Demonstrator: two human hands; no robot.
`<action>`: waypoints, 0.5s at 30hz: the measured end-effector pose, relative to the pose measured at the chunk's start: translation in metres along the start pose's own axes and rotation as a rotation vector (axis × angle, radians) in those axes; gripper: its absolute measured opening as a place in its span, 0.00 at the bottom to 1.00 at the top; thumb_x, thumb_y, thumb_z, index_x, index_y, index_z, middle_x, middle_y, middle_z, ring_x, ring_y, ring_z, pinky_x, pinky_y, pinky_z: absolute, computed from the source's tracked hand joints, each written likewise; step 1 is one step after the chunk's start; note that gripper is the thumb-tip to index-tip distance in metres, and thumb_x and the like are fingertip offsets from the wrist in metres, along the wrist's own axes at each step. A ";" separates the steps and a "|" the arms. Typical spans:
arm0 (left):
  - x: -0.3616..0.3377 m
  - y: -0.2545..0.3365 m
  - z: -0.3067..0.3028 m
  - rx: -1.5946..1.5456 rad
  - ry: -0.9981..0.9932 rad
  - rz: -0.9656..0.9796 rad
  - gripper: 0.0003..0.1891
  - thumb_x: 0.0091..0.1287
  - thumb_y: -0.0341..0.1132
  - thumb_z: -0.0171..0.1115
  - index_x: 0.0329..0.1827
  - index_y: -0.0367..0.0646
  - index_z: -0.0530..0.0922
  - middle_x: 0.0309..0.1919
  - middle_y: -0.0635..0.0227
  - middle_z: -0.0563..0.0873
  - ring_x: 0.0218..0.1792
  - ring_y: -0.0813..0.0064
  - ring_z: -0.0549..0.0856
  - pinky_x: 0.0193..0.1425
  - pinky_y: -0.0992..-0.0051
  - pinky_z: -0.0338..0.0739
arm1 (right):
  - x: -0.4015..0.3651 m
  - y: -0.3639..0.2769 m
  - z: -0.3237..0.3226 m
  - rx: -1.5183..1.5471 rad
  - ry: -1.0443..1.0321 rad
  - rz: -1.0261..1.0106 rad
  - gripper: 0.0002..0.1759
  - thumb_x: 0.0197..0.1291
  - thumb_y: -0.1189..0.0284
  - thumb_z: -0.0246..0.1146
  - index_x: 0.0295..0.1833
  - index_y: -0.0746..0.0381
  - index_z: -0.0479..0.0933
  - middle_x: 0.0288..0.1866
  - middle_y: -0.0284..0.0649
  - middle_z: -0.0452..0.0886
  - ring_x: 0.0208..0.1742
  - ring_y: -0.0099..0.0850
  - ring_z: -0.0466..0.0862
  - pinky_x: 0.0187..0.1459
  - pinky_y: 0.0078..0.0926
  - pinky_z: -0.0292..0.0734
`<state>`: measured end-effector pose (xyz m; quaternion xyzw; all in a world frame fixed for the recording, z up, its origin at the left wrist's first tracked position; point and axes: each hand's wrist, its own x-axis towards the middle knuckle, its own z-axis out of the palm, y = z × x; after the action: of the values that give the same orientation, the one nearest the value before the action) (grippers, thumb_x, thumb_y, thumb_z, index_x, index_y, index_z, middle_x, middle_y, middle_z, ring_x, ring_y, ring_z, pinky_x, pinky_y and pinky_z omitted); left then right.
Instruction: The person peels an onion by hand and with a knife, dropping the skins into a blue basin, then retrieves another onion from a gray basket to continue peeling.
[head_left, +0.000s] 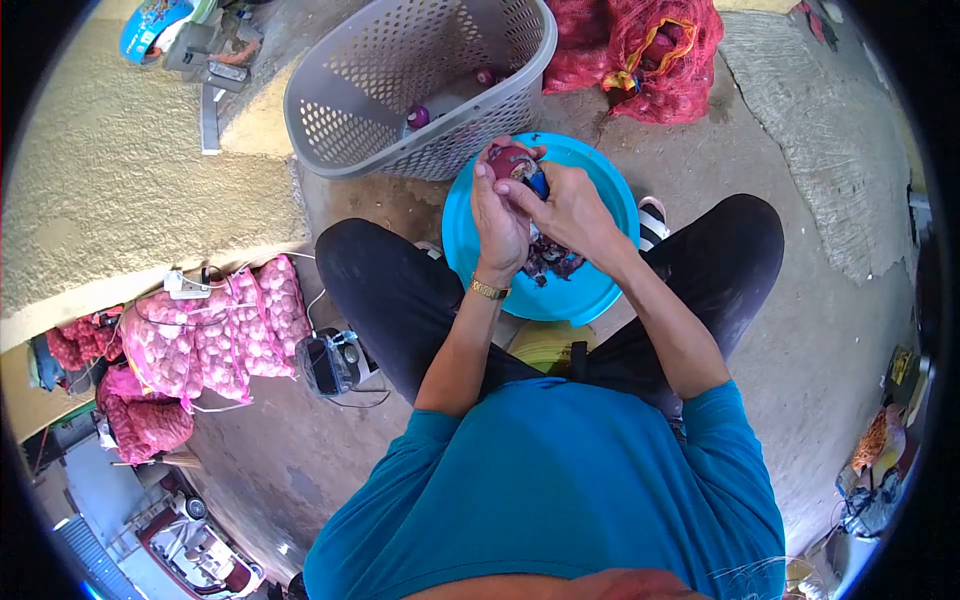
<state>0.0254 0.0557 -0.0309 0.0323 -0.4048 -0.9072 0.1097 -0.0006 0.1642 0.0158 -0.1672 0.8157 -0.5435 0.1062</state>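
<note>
My left hand (497,222) is wrapped round a large red onion (508,160), holding it over the blue basin (622,215). Part of the onion's side looks pale and ragged. In my right hand (574,208) is a small knife with a blue handle (538,185), pressed close against the onion; its blade is mostly hidden by the fingers. Dark purple onion skins (548,262) lie in the basin below both hands.
Beyond the basin stands a grey perforated basket (375,65) with a few red onions (418,116) inside. Red mesh sacks (665,95) lie at its right. Pink net bags of bulbs (215,330) lean by the wall at left, near a dark device (325,365) with cables.
</note>
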 end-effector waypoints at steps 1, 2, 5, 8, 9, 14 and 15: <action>0.000 0.000 0.000 0.013 0.001 0.000 0.25 0.79 0.51 0.38 0.61 0.37 0.68 0.51 0.57 0.79 0.57 0.63 0.79 0.65 0.66 0.73 | -0.001 -0.002 -0.001 -0.008 -0.041 0.063 0.27 0.60 0.54 0.67 0.44 0.73 0.78 0.26 0.55 0.80 0.25 0.46 0.81 0.30 0.38 0.75; 0.001 -0.001 0.000 0.014 -0.001 -0.001 0.25 0.79 0.51 0.38 0.61 0.37 0.68 0.51 0.57 0.79 0.57 0.63 0.79 0.65 0.66 0.73 | -0.002 -0.001 0.001 -0.007 -0.039 0.063 0.27 0.60 0.54 0.67 0.44 0.73 0.78 0.26 0.55 0.80 0.25 0.46 0.81 0.30 0.38 0.75; 0.002 -0.002 0.001 -0.005 -0.019 -0.001 0.26 0.79 0.53 0.37 0.61 0.37 0.68 0.51 0.58 0.79 0.57 0.64 0.79 0.65 0.67 0.72 | -0.002 0.001 0.006 0.019 0.067 -0.052 0.29 0.60 0.53 0.67 0.43 0.74 0.78 0.25 0.56 0.80 0.25 0.49 0.81 0.30 0.39 0.75; -0.001 0.000 0.004 -0.078 -0.002 -0.076 0.28 0.78 0.55 0.37 0.61 0.38 0.68 0.51 0.59 0.79 0.57 0.65 0.79 0.65 0.68 0.71 | 0.000 0.006 0.003 -0.094 -0.042 0.138 0.31 0.60 0.51 0.66 0.41 0.75 0.77 0.23 0.56 0.79 0.25 0.51 0.81 0.28 0.41 0.75; -0.001 0.003 0.006 -0.062 0.015 -0.089 0.29 0.77 0.56 0.36 0.61 0.38 0.67 0.51 0.59 0.79 0.57 0.66 0.79 0.65 0.69 0.71 | 0.000 0.010 0.004 -0.128 0.027 0.065 0.32 0.60 0.50 0.66 0.41 0.75 0.77 0.22 0.56 0.79 0.23 0.50 0.81 0.27 0.42 0.74; -0.001 0.002 0.001 0.045 0.083 -0.069 0.30 0.77 0.58 0.36 0.63 0.40 0.67 0.53 0.60 0.79 0.57 0.70 0.78 0.65 0.70 0.71 | 0.001 0.015 0.005 -0.186 0.069 -0.029 0.30 0.60 0.51 0.66 0.40 0.74 0.79 0.21 0.54 0.78 0.19 0.44 0.78 0.24 0.39 0.71; 0.000 0.002 -0.001 0.048 0.038 -0.072 0.30 0.77 0.58 0.37 0.63 0.40 0.67 0.54 0.60 0.79 0.58 0.71 0.78 0.65 0.71 0.71 | 0.001 0.012 0.004 -0.069 0.058 -0.038 0.27 0.61 0.53 0.66 0.39 0.72 0.79 0.21 0.53 0.78 0.18 0.40 0.75 0.23 0.37 0.70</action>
<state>0.0263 0.0537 -0.0296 0.0668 -0.4229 -0.8998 0.0837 -0.0018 0.1646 0.0027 -0.1705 0.8332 -0.5218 0.0664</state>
